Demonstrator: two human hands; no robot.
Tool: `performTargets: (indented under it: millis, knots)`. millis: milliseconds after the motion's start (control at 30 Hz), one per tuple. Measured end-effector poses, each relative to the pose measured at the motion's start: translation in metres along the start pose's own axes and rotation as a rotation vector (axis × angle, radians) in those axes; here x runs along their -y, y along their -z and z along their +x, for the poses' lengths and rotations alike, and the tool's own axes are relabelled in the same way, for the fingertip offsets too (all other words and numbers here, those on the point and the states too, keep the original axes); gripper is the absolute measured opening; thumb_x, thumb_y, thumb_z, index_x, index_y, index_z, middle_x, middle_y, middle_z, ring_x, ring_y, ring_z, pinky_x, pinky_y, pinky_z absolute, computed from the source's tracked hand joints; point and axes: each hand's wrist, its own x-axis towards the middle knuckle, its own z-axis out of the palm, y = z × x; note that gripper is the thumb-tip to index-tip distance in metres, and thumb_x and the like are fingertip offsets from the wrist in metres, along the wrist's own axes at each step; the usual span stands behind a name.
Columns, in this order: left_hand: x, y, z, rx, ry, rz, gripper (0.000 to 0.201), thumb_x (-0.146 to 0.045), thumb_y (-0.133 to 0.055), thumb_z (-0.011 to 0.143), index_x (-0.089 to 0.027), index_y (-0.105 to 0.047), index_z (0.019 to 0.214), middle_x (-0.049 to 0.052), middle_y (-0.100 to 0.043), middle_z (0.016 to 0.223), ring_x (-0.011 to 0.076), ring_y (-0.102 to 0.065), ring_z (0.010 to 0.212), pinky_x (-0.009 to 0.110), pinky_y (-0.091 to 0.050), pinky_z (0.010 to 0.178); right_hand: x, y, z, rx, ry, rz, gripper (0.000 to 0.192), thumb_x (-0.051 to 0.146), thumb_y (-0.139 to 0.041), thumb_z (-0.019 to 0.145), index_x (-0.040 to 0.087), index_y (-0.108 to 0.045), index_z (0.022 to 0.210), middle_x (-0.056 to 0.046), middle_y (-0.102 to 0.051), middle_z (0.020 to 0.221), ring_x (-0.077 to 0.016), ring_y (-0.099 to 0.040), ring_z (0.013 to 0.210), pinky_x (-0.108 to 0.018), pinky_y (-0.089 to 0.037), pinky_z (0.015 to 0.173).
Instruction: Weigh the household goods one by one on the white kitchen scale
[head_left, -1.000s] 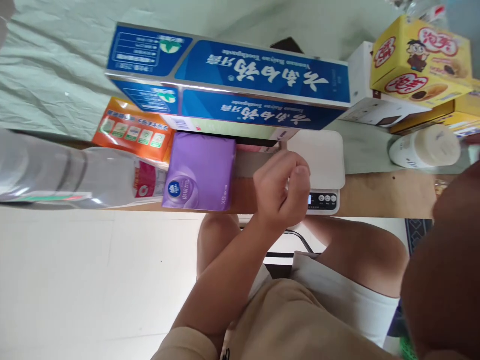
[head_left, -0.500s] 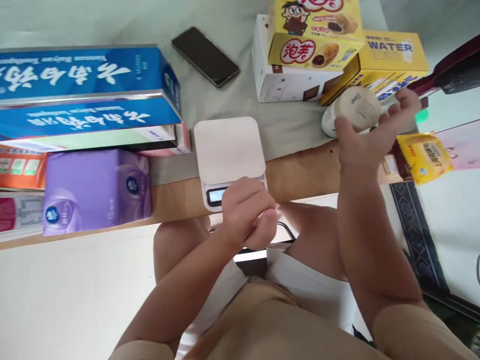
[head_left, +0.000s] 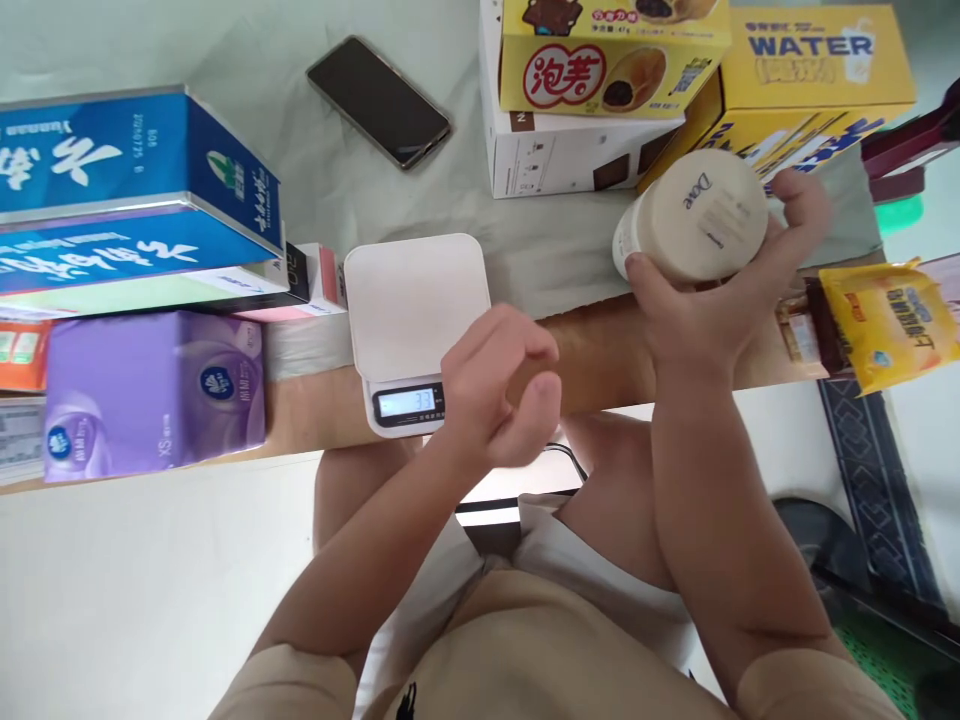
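Observation:
A white Dove jar (head_left: pixel 709 215) with a cream lid stands at the right of the table, its lid facing me. My right hand (head_left: pixel 705 310) is spread around its near side, thumb against the jar's left and bent fingers at its right; a firm grip does not show. In front of the kitchen scale (head_left: pixel 416 305), my left hand (head_left: pixel 499 395) hovers with fingers curled and a gap between thumb and forefinger. I see nothing in it. It covers the right end of the scale's lit display (head_left: pixel 405 402); the white platform bears nothing.
A phone (head_left: pixel 379 100) lies behind the scale. Blue boxes (head_left: pixel 135 200) and a purple tissue pack (head_left: pixel 150 390) stand left. A yellow puff box (head_left: pixel 615 75) sits on a white box (head_left: pixel 540 160), beside a yellow WATER box (head_left: pixel 817 70). A yellow packet (head_left: pixel 892 325) lies right.
My right hand has come closer around the jar, its thumb now at the jar's side. My left hand has loosened from a fist. The view has shifted, showing more of the display.

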Motion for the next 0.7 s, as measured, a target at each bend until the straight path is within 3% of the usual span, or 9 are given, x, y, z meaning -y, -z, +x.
performTargets:
  millis: [100, 200, 267, 400, 533, 700]
  knots:
    - [0.01, 0.008, 0.002, 0.023, 0.12, 0.019, 0.026, -0.041, -0.05, 0.098, -0.023, -0.061, 0.112, 0.008, -0.067, 0.104, 0.022, -0.064, 0.099, 0.037, -0.056, 0.081, 0.023, -0.01, -0.013, -0.026, 0.261, 0.201, 0.093, 0.044, -0.082, 0.062, 0.023, -0.036, 0.141, -0.007, -0.039, 0.137, -0.0234, -0.047, 0.134, -0.049, -0.044, 0.119]
    - [0.017, 0.022, 0.003, 0.029, 0.207, -0.011, 0.048, -0.056, -0.046, 0.098, -0.027, -0.054, 0.135, 0.01, -0.059, 0.136, 0.0292, -0.055, 0.133, 0.047, -0.052, 0.105, 0.059, -0.025, -0.023, 0.034, 0.326, 0.357, 0.088, 0.05, -0.08, 0.065, 0.029, -0.038, 0.139, -0.005, -0.041, 0.134, -0.0221, -0.052, 0.128, -0.045, -0.053, 0.11]
    - [0.019, 0.033, 0.002, -0.027, 0.193, -0.057, 0.053, -0.062, -0.041, 0.097, -0.029, -0.053, 0.137, 0.008, -0.059, 0.136, 0.0304, -0.054, 0.136, 0.048, -0.049, 0.111, 0.081, -0.036, -0.027, 0.081, 0.354, 0.437, 0.083, 0.048, -0.078, 0.068, 0.027, -0.038, 0.138, -0.006, -0.045, 0.132, -0.0216, -0.055, 0.125, -0.043, -0.057, 0.104]
    - [0.019, 0.057, -0.004, -0.106, 0.224, -0.043, 0.053, -0.062, -0.036, 0.098, -0.03, -0.057, 0.135, 0.006, -0.064, 0.131, 0.0284, -0.06, 0.13, 0.045, -0.052, 0.108, 0.104, -0.055, -0.033, 0.205, 0.407, 0.495, 0.079, 0.046, -0.075, 0.074, 0.029, -0.035, 0.139, -0.003, -0.049, 0.132, -0.0207, -0.055, 0.127, -0.042, -0.055, 0.108]
    - [0.021, 0.08, -0.015, -0.134, 0.231, 0.103, 0.056, -0.06, -0.032, 0.1, -0.029, -0.059, 0.139, 0.003, -0.068, 0.133, 0.0276, -0.059, 0.133, 0.046, -0.049, 0.113, 0.109, -0.063, -0.039, 0.293, 0.403, 0.436, 0.077, 0.043, -0.075, 0.071, 0.028, -0.039, 0.138, -0.003, -0.053, 0.131, -0.0202, -0.057, 0.125, -0.039, -0.058, 0.101]
    - [0.021, 0.1, -0.023, -0.084, 0.275, 0.171, 0.06, -0.062, -0.032, 0.101, -0.026, -0.059, 0.14, 0.002, -0.067, 0.138, 0.03, -0.058, 0.137, 0.048, -0.047, 0.116, 0.107, -0.066, -0.041, 0.44, 0.404, 0.364, 0.085, 0.047, -0.078, 0.069, 0.032, -0.034, 0.141, -0.006, -0.051, 0.136, -0.0227, -0.058, 0.123, -0.043, -0.059, 0.098]
